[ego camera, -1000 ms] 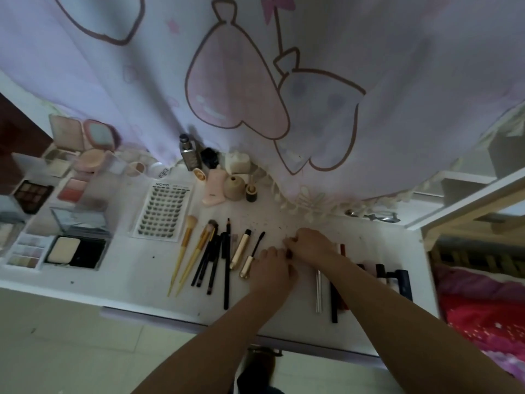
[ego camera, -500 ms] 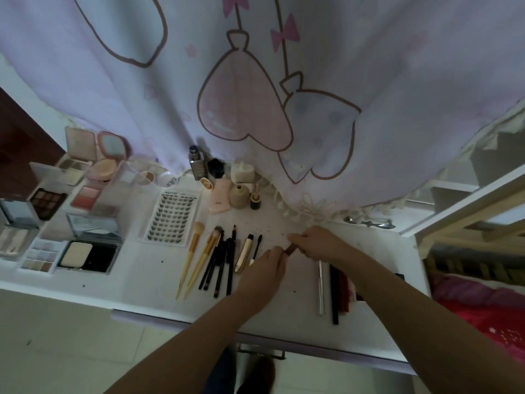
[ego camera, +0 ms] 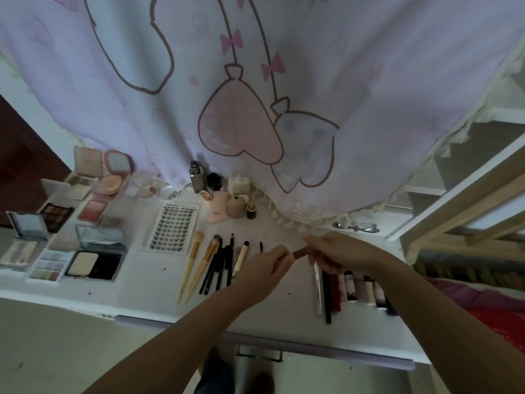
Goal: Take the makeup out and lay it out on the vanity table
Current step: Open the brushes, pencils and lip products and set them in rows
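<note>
A pale lilac curtain [ego camera: 284, 81] printed with pink and lavender heart-shaped balloons and small bows hangs across the back, its tasselled hem brushing the far edge of the white table [ego camera: 147, 288]. At left stands a dark brown panel [ego camera: 22, 155] — wood, perhaps. At right, a pale wooden frame [ego camera: 466, 200] slants past red bedding [ego camera: 488, 314]. The floor [ego camera: 56, 348] is light — the room dim.

White vanity table [ego camera: 142, 291]: open palettes [ego camera: 93, 260] left, lash tray [ego camera: 173, 228], brushes [ego camera: 199, 268] centre, tubes [ego camera: 360, 288] right.
</note>
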### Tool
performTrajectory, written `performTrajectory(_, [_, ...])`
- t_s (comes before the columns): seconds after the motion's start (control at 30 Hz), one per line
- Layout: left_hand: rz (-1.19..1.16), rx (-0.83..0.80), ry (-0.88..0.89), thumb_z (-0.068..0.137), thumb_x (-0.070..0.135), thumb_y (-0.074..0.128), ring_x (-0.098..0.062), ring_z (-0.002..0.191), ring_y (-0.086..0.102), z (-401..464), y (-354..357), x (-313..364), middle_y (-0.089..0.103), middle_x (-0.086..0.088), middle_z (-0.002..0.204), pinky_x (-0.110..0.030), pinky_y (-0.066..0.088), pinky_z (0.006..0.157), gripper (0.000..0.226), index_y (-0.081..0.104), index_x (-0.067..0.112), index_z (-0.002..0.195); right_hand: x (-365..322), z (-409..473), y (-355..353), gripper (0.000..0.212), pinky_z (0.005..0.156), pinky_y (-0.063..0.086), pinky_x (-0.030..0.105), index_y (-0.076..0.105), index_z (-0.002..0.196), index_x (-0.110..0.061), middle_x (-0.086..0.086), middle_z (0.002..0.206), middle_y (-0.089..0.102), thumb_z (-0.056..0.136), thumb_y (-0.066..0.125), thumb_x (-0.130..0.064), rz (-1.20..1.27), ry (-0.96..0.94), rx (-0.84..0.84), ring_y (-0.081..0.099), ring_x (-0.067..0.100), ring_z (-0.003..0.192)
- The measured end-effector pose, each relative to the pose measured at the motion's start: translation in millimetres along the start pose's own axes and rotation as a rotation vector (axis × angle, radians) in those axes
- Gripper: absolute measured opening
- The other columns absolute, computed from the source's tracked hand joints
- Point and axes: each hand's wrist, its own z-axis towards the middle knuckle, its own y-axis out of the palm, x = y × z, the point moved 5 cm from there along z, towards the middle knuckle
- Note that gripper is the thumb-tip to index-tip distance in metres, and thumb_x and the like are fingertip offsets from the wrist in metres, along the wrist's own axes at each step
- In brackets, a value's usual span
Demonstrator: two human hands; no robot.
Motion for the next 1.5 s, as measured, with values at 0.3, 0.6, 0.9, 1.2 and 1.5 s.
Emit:
performTrajectory(0.3, [0.046,-0.034,0.041,0.1,0.026,0.037,-0.004,0.048,0.036,-8,-16,2,0.042,0.009,0.06,-0.022,0.03,0.049,0.017,0.046,0.02,0.087,-11,-11,2,0.021,0.055,0.047,0.019,0.061,0.096,-0.016,-0.005,0.074,0.062,0.094,0.053,-0.036,-0.006,-0.057,0.004,0.059,0.005,0.065])
performTrajectory(0.6, [0.132,-0.026,0.026,0.101,0.029,0.036,-0.007,0.049,0.038,-15,-20,-7,0.042,0.009,0.06,-0.025,0.032,0.05,0.023,0.052,0.014,0.095,-11,-8,3,0.016,0.057,0.046,0.02,0.061,0.101,-0.019,-0.003,0.085,0.067,0.094,0.054,-0.032,-0.036,-0.058,-0.006,0.061,0.006,0.072])
performTrajectory(0.9, [0.17,-0.08,0.0,0.101,0.031,0.034,-0.012,0.053,0.041,-19,-20,-16,0.041,0.008,0.062,-0.028,0.034,0.052,0.019,0.047,0.02,0.092,1,-7,-5,0.022,0.05,0.04,0.016,0.06,0.077,-0.017,-0.006,0.068,0.059,0.096,0.051,-0.024,-0.035,-0.111,0.093,0.049,-0.002,0.05])
performTrajectory(1.2, [-0.044,0.01,-0.209,0.101,0.028,0.034,-0.009,0.057,0.043,-34,-36,-58,0.047,0.003,0.069,-0.021,0.034,0.056,0.019,0.041,0.031,0.084,34,-12,-25,0.01,0.062,0.046,0.02,0.064,0.097,-0.009,0.003,0.084,0.068,0.094,0.054,-0.011,0.207,-0.007,0.115,0.06,0.007,0.07])
performTrajectory(1.5, [-0.217,0.136,-0.543,0.098,0.033,0.044,-0.011,0.07,0.059,-16,5,-58,0.064,0.006,0.081,-0.02,0.049,0.064,0.022,0.056,0.016,0.088,86,-2,61,0.014,0.065,0.057,0.029,0.054,0.105,-0.007,0.009,0.1,0.069,0.099,0.044,-0.015,0.498,0.189,0.182,0.066,0.018,0.086])
